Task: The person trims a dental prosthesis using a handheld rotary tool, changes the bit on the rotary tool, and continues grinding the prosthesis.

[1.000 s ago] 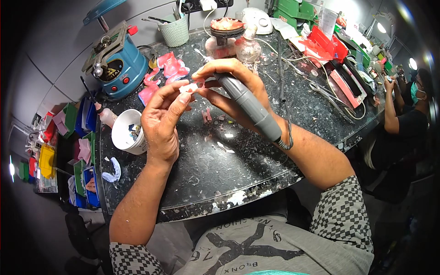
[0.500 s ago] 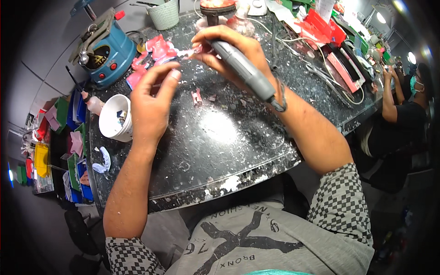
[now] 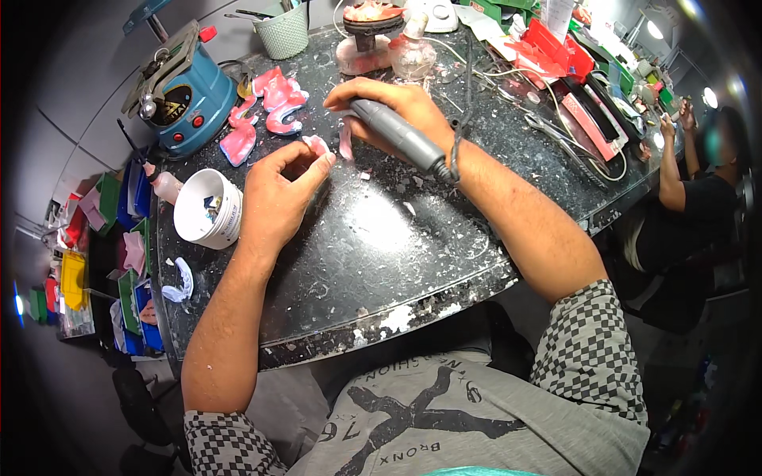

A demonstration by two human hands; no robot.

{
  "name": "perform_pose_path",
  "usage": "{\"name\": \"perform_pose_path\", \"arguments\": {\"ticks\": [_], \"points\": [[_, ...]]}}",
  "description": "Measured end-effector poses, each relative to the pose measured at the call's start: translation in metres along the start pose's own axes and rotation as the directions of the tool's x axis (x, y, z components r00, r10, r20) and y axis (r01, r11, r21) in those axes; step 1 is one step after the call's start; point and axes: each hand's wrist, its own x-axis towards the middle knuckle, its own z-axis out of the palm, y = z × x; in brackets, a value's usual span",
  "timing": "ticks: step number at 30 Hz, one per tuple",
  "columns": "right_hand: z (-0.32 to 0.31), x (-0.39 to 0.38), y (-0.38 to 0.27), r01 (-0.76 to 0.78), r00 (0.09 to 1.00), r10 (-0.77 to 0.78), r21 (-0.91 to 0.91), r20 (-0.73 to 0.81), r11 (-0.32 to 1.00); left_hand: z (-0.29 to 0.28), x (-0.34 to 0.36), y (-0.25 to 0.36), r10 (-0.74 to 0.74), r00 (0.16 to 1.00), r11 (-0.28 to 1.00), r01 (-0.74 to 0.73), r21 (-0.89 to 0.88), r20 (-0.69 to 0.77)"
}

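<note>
Your left forearm [image 3: 226, 325] is slanting up from the lower left, your left hand [image 3: 278, 196] pinching left of centre. Your right forearm [image 3: 528, 213] is slanting in from the right, your right hand [image 3: 422, 111] gripping at upper centre.

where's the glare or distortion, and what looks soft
Head view: bright glare on the dark tabletop, right of the left hand; head view: the front edge looks curved, likely fisheye bending, and the corners go black; head view: lamps at upper right blown out, the co-worker below soft; head view: the left hand's pink piece too small for fine detail.
</note>
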Motion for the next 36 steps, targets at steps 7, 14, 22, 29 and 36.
{"name": "perform_pose_path", "arguments": {"ticks": [7,14,22,29,36], "points": [[0.012,0.002,-0.015,0.017,0.999,-0.009,0.209,-0.040,0.978,0.000,-0.003,0.005,0.188,0.981,0.957,-0.173,0.231,-0.044],[0.014,0.004,-0.021,-0.048,0.989,0.108,0.482,-0.098,0.875,0.002,0.000,0.013,0.152,0.961,0.936,-0.215,-0.278,-0.231],[0.020,0.002,-0.036,0.117,0.965,0.030,0.526,-0.262,0.843,0.004,-0.007,0.018,0.288,0.910,0.802,-0.400,-0.443,-0.299],[0.019,0.000,-0.037,0.137,0.961,-0.013,0.437,-0.275,0.889,0.002,-0.008,0.017,0.285,0.915,0.799,-0.391,-0.458,-0.285],[0.019,0.001,-0.034,0.129,0.964,-0.023,0.392,-0.265,0.911,-0.002,-0.007,0.015,0.336,0.914,0.775,-0.405,-0.485,-0.226]]}}
